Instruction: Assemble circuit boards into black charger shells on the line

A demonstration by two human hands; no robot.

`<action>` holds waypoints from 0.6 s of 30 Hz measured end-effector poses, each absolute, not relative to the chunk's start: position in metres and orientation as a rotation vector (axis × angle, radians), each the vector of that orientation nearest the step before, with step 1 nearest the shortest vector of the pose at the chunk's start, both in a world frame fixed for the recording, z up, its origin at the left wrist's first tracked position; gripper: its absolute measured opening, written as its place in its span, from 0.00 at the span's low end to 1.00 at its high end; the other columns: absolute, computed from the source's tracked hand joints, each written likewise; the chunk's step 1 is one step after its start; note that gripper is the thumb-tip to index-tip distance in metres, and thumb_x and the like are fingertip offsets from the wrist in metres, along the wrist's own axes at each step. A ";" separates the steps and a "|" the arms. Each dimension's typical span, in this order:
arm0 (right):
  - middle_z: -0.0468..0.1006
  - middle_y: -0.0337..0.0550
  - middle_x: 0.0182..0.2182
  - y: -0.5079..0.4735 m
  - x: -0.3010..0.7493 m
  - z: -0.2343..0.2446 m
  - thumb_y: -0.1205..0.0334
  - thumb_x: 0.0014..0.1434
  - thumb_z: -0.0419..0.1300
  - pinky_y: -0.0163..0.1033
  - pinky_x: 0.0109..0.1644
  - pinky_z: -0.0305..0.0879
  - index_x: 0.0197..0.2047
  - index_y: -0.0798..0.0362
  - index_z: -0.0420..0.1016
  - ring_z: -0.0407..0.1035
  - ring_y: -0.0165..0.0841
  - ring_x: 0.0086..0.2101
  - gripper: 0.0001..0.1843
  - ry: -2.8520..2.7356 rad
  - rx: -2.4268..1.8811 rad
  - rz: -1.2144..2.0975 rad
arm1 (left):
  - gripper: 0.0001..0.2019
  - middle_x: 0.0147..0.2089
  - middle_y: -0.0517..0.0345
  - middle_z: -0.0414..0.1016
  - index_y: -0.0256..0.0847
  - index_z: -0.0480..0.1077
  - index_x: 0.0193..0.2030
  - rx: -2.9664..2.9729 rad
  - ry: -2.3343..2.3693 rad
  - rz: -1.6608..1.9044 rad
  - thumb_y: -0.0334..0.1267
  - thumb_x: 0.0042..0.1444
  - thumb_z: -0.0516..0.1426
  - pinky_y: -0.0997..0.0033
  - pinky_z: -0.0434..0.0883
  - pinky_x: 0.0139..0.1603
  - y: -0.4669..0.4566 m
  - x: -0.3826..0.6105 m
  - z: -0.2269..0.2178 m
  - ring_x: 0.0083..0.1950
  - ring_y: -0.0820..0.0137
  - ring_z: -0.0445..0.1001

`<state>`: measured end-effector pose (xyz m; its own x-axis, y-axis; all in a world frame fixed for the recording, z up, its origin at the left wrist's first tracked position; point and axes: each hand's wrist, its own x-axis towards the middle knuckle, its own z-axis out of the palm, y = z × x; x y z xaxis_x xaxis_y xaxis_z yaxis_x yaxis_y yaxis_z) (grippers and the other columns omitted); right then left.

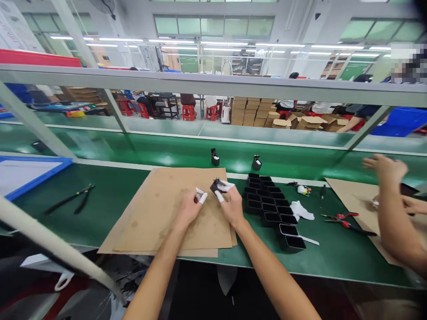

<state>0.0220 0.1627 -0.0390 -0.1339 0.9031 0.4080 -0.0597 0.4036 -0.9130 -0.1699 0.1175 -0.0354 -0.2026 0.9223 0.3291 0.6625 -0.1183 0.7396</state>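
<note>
My right hand (232, 205) grips a small black box-shaped part (215, 186) between white-covered fingertips, above the brown cardboard sheets (160, 213). Just left of it, my left hand (190, 208) is closed in a pinch, its fingertips also in white covers. Whatever sits between those fingers is too small to make out. Beside my right hand stand rows of open black plastic boxes (268, 200). Two similar black units with parts sticking out of the top, one left (215, 158) and one right (256, 163), rest on the green belt beyond the cardboard.
Black-handled pliers (78, 195) lie at left, near a blue-framed tray (43, 180). On the right are a white cloth (301, 210), red-and-black pliers (348, 221) and a co-worker's arm (390, 200) over another cardboard sheet. A metal shelf rail (213, 84) crosses above the belt.
</note>
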 end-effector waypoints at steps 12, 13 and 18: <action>0.80 0.44 0.45 0.168 0.017 -0.045 0.57 0.65 0.68 0.45 0.54 0.75 0.47 0.46 0.84 0.77 0.39 0.45 0.08 -1.815 -0.832 0.750 | 0.13 0.35 0.61 0.74 0.47 0.70 0.40 1.972 1.927 1.119 0.47 0.50 0.65 0.65 0.69 0.37 0.117 -0.163 -0.030 0.35 0.63 0.73; 0.80 0.44 0.45 0.168 0.016 -0.044 0.57 0.64 0.69 0.44 0.54 0.76 0.48 0.46 0.84 0.77 0.38 0.45 0.09 -1.837 -0.814 0.741 | 0.13 0.37 0.60 0.75 0.47 0.69 0.39 1.969 1.951 1.105 0.47 0.50 0.65 0.65 0.69 0.38 0.118 -0.164 -0.030 0.37 0.62 0.75; 0.80 0.44 0.46 0.171 0.014 -0.039 0.56 0.61 0.72 0.39 0.53 0.76 0.49 0.47 0.86 0.79 0.35 0.45 0.13 -1.945 -0.761 0.661 | 0.15 0.46 0.51 0.80 0.46 0.68 0.43 1.976 2.113 0.974 0.48 0.51 0.61 0.63 0.69 0.40 0.127 -0.174 -0.035 0.44 0.55 0.79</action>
<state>0.0145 0.1709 -0.0389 -0.3899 0.7334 0.5569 0.2420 0.6650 -0.7065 -0.1739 0.1268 -0.0352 -0.1595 0.9227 0.3510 0.8661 -0.0398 0.4983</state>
